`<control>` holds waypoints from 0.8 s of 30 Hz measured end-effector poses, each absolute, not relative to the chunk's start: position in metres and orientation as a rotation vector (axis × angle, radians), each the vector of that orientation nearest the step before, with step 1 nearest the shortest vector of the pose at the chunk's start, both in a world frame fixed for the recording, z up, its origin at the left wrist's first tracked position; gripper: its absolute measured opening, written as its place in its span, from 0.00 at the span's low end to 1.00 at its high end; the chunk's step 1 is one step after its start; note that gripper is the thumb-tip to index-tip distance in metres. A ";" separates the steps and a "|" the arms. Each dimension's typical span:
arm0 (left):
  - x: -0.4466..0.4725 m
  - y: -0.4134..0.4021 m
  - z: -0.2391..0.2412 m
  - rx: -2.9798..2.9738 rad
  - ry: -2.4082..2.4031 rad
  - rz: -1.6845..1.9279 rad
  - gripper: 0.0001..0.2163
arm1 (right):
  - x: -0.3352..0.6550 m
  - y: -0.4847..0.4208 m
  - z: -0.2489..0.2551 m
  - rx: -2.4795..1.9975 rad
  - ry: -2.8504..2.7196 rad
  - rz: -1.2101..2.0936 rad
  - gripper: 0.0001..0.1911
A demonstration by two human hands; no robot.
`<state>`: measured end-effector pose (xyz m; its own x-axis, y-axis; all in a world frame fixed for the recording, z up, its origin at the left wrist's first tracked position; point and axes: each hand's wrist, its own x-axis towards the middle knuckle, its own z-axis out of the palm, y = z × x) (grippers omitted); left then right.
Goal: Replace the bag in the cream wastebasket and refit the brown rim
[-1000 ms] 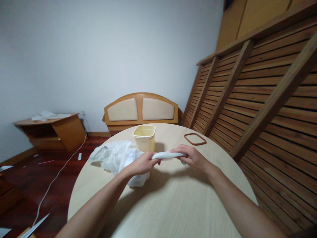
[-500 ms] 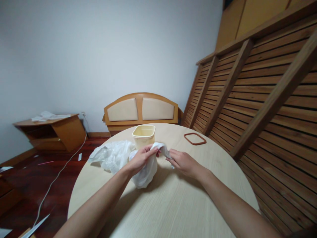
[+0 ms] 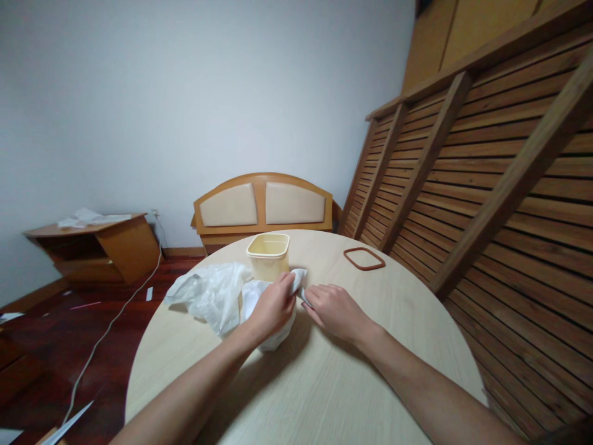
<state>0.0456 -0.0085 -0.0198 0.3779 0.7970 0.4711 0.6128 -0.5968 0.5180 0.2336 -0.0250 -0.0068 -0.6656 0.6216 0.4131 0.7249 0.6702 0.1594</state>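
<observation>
Film of crumpled white plastic bridges left hand and right hand, fingers pinching either side (both equally near); its twisted stretch runs roughly eleven-to-five, cream-yellow square-mouthed plastic tub between ten and eleven o'clock.

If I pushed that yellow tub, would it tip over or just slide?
The yellow tub may slide at a low push, as it stands upright on the smooth-looking table. A high push might tip it, since its thin walls look light.
</observation>
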 end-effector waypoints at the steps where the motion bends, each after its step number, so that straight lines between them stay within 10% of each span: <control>1: 0.044 -0.009 -0.019 2.415 1.296 0.982 0.10 | 0.233 -0.026 -0.006 -1.027 -2.552 -0.458 0.02; 24: 0.038 0.000 -0.013 1.977 0.954 1.200 0.06 | 0.253 -0.008 -0.011 -0.601 -2.405 -0.380 0.24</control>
